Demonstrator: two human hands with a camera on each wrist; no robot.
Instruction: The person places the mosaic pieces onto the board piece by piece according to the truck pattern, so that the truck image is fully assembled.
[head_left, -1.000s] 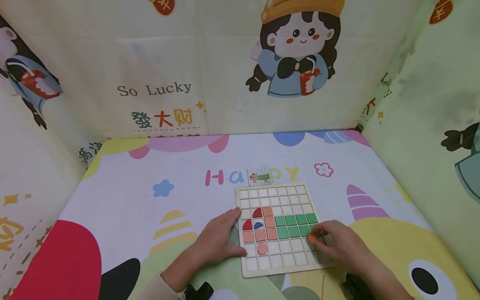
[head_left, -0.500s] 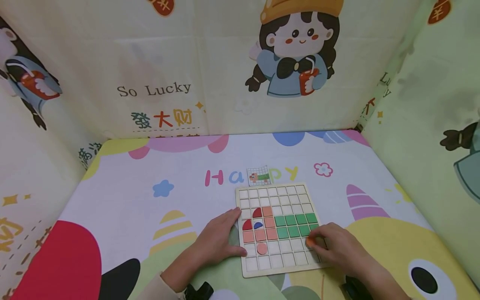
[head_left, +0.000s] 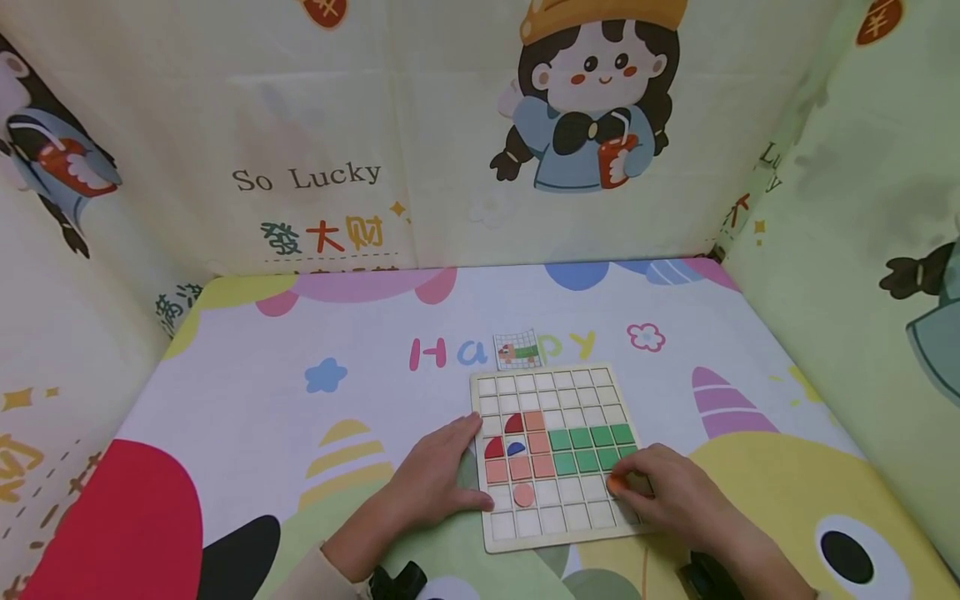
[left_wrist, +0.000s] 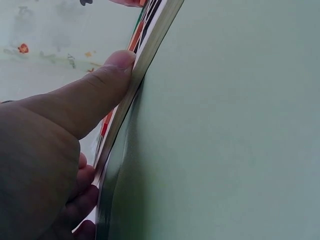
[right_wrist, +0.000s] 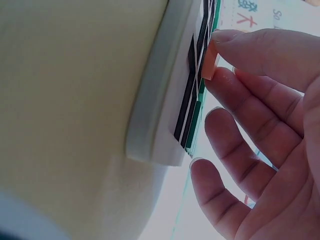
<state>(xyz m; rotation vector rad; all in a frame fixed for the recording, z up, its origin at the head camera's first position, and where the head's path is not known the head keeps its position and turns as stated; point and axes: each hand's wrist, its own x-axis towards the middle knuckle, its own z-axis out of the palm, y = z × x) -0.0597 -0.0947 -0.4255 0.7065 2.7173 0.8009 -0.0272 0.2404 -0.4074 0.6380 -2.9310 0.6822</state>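
Observation:
A wooden grid board (head_left: 525,544) lies on the patterned cloth. My left hand (head_left: 435,473) rests along its left side, fingers fairly straight; the left wrist view has the thumb (left_wrist: 112,75) on the board's edge. Over the right part of the grid, just below the green squares (head_left: 592,458), my right hand (head_left: 678,492) pinches a small orange tile (right_wrist: 210,62) between thumb and fingers, the other fingers loosely bent. Salmon squares (head_left: 520,471), red quarter-round pieces (head_left: 494,448), a blue half-round piece (head_left: 516,448) and a salmon disc (head_left: 523,495) sit in cells at the left.
A small picture card (head_left: 517,351) with a coloured grid pattern lies just beyond the board's far edge. Printed cloth walls (head_left: 450,108) stand at the back and both sides. The tablecloth (head_left: 247,367) bears flat printed letters and shapes.
My right hand has shifted slightly left with the orange tile, from the right end of the green rows to the cells just below them. My left hand has stayed in place.

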